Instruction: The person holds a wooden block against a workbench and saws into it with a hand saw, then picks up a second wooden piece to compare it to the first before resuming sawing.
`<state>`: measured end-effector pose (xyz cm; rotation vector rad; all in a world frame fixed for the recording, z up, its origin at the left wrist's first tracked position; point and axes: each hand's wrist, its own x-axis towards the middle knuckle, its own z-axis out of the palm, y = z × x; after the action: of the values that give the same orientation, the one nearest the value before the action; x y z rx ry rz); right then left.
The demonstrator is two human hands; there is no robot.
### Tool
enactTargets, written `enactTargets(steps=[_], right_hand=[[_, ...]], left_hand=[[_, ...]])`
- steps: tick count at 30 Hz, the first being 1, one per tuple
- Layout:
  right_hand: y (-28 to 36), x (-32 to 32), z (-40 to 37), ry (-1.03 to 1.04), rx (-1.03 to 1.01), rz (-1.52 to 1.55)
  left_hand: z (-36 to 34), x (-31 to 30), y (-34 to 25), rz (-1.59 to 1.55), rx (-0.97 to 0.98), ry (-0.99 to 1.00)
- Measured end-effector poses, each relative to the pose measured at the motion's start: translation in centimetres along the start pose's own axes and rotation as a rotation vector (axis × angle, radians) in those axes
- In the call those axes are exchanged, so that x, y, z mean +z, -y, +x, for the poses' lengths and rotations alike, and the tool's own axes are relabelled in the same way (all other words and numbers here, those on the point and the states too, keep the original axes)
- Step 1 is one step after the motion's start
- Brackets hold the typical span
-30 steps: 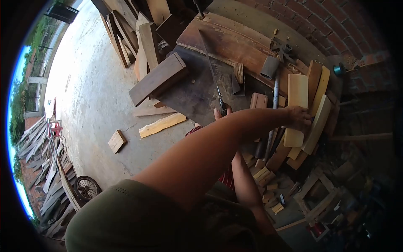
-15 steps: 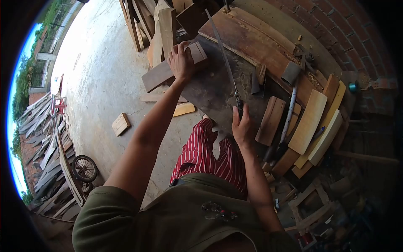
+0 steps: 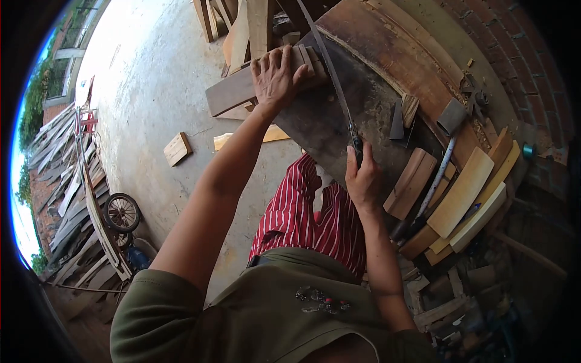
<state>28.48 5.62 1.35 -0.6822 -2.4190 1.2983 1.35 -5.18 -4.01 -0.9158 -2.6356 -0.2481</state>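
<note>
A brown wooden block (image 3: 233,94) lies across the edge of the dark work surface (image 3: 378,91), its left end jutting out past it. My left hand (image 3: 276,78) presses on top of the block with fingers spread. My right hand (image 3: 364,175) is closed round the dark handle of a handsaw, right of the block. The long thin saw blade (image 3: 331,69) slants up and to the left from the handle, passing beside the block's right end.
A hammer (image 3: 451,118), a brown block (image 3: 410,183) and pale boards (image 3: 461,192) lie at the right. Upright planks (image 3: 259,27) stand behind the block. On the floor are a small wood piece (image 3: 177,149) and a wheel (image 3: 121,213). A brick wall (image 3: 514,54) is at the far right.
My left hand has shifted toward the block's right end, its fingers more spread. The view has moved, and the work surface appears lower and further right. My right hand still holds the saw.
</note>
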Motion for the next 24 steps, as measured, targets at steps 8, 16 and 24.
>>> enactTargets(steps=[8,16,24], right_hand=[[0.5,0.6,-0.7,-0.004,-0.1,-0.116],[-0.1,1.4,-2.1,0.012,-0.137,-0.172],[0.2,0.3,-1.6,0.091,-0.042,-0.156]], left_hand=[[1.6,-0.4,-0.9,-0.079,-0.158,0.148],[2.6,2.2,-0.8,-0.054,-0.237,0.068],[3.4,2.1,-1.6,-0.071,-0.353,0.098]])
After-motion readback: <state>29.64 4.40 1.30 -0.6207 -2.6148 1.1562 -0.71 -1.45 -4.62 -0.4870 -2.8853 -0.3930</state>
